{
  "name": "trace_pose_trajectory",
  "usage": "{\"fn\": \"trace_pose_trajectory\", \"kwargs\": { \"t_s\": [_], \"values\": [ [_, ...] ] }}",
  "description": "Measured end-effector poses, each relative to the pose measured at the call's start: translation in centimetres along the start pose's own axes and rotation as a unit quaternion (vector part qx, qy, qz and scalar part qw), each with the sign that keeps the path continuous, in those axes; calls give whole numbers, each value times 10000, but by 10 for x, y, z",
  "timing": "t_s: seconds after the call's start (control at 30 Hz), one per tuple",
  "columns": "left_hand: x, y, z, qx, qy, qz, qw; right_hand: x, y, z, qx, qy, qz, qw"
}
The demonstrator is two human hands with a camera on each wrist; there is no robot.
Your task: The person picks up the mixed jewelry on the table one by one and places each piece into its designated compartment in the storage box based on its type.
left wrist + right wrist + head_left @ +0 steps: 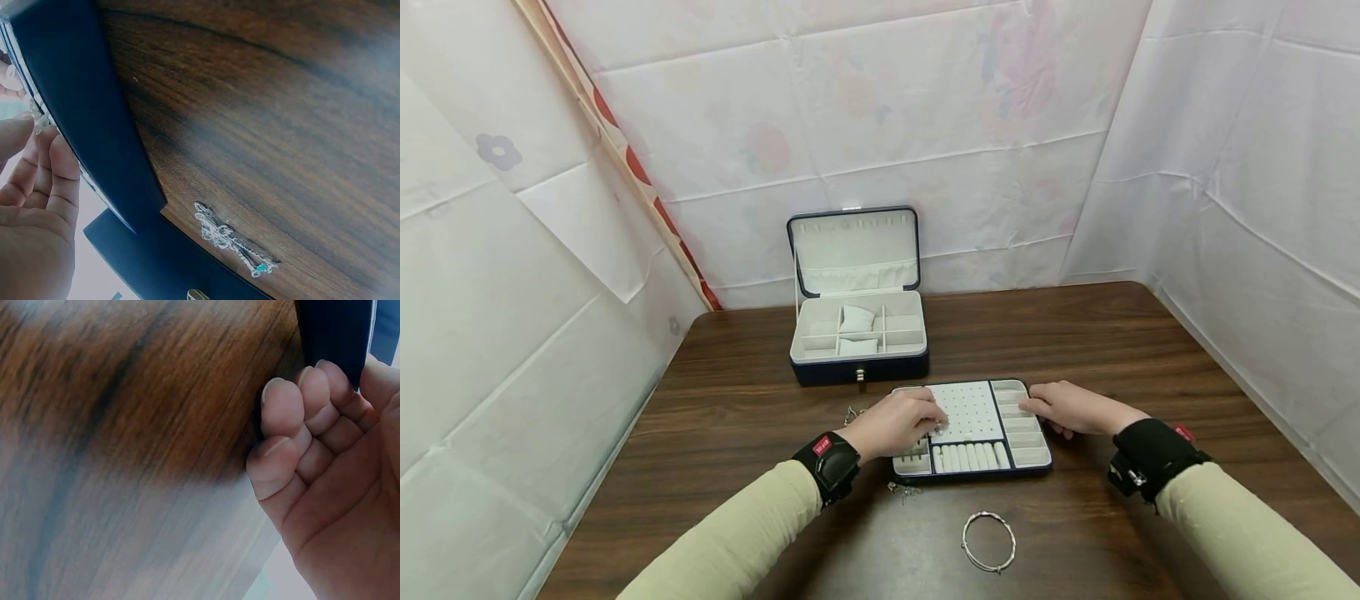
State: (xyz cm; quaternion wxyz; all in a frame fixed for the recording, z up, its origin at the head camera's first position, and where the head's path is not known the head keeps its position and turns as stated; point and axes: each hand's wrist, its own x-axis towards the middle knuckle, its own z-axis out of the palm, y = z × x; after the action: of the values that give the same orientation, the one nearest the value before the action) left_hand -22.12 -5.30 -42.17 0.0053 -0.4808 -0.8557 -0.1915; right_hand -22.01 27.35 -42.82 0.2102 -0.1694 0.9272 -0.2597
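A jewelry tray with a white board of small holes, ring rolls and side compartments lies on the table. Over the left part of that board, my left hand pinches a small pale flower-shaped earring between thumb and fingers. My right hand grips the tray's right edge, thumb on top and fingers curled against the dark side. The left hand covers part of the tray's left compartments in the head view.
Behind the tray stands an open jewelry box with small cushions inside. A silver chain with a green stone lies left of the tray. Nearer the front are a small jewelry piece and a bangle.
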Motion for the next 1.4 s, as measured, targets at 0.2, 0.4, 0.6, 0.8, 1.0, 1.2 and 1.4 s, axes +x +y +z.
{"fn": "trace_pose_trajectory", "kwargs": {
  "t_s": [0.2,0.4,0.6,0.8,1.0,1.2,1.4],
  "values": [
    [-2,1,-2,-58,138,83,9999,0,-1,-1,-29,-25,0,10000],
    [-2,0,-2,-32,202,16,9998,0,-1,-2,-47,-32,-18,10000],
    [-7,-2,-9,-102,215,-492,9985,1,-2,-2,-74,-41,-7,10000],
    [-11,-7,-26,-104,457,-758,9960,1,-1,-2,-78,-36,-13,10000],
    [-19,-17,-54,98,876,-797,9929,1,-1,-1,-76,-34,58,9999],
    [-29,-28,-85,114,1298,-1219,9839,0,-2,0,-75,-34,108,9999],
    [-43,-46,-102,278,1780,-1855,9660,0,-2,2,-108,14,92,9999]
  ]
}}
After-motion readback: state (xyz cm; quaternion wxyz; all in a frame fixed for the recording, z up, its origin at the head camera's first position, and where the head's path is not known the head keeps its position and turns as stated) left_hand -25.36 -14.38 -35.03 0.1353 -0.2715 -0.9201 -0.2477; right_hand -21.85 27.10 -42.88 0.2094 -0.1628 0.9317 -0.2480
